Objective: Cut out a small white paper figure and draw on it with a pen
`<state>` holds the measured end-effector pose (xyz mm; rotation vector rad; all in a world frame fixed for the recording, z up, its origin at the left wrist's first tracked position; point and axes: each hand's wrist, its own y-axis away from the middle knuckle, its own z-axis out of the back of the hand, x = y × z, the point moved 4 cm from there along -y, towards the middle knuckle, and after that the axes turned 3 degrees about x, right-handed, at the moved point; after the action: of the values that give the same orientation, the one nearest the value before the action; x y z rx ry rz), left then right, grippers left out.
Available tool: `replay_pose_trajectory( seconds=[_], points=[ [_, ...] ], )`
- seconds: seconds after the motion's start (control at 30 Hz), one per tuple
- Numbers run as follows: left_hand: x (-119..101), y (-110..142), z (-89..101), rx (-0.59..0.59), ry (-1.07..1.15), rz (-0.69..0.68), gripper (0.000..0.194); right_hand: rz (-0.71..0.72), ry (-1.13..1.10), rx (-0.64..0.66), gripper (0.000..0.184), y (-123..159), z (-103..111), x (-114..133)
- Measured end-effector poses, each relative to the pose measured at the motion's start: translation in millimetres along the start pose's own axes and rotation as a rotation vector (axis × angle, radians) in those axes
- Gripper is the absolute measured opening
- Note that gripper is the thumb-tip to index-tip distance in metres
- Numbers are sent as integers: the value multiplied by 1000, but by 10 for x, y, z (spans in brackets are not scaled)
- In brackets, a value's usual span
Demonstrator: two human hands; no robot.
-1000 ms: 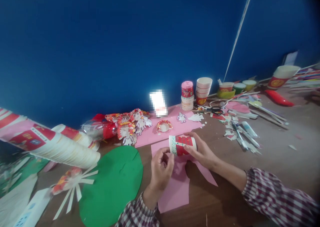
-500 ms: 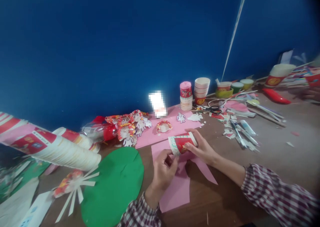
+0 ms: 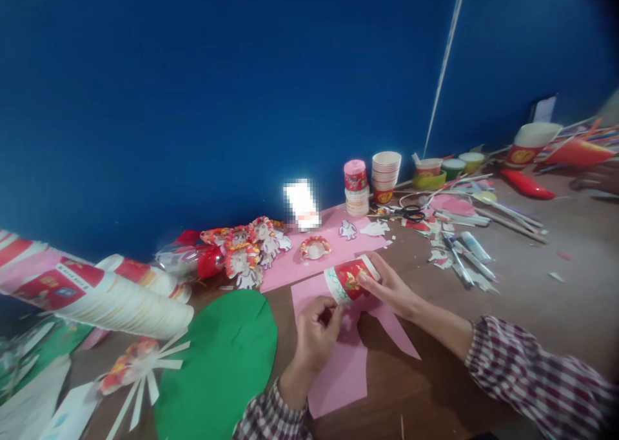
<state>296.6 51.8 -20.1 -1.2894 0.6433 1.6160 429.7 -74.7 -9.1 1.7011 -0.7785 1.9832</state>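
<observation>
Brown table (image 3: 411,395), right fingers (image 3: 373,287) gripping tapered paper cup (image 3: 345,280), left fingers (image 3: 319,308) curled, grip unclear

No lettering is legible, even on the cup stack (image 3: 99,291)

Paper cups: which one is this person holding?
The red-and-white cup with green markings, tipped sideways in the right hand; the upright cup stacks by the wall stand untouched.
</observation>
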Motion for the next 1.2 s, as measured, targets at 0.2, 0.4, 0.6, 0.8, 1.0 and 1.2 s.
replay_pose_trajectory(
  seconds=[0.2, 0.4, 0.6, 0.8, 1.0, 1.2],
  points=[
    [6, 3, 26, -12, 7, -13, 19, 53, -9, 27, 49, 17, -9, 27],
    [-59, 22, 8, 6, -37, -65, 16, 62, 23, 32, 41, 14, -23, 35],
    [-40, 26, -3, 40, -45, -114, 23, 96, 2, 86, 46, 5, -19, 66],
    [56, 12, 47, -42, -88, -82, 23, 139, 623, -321, 61, -83, 660, 369],
    [62, 31, 34, -53, -129, -102, 22, -207, 1166, -448, 81, -139, 1248, 226],
    [21, 11, 37, -65, -146, -116, 22, -76, 862, -614, 80, -84, 1436, 273]
  ],
)
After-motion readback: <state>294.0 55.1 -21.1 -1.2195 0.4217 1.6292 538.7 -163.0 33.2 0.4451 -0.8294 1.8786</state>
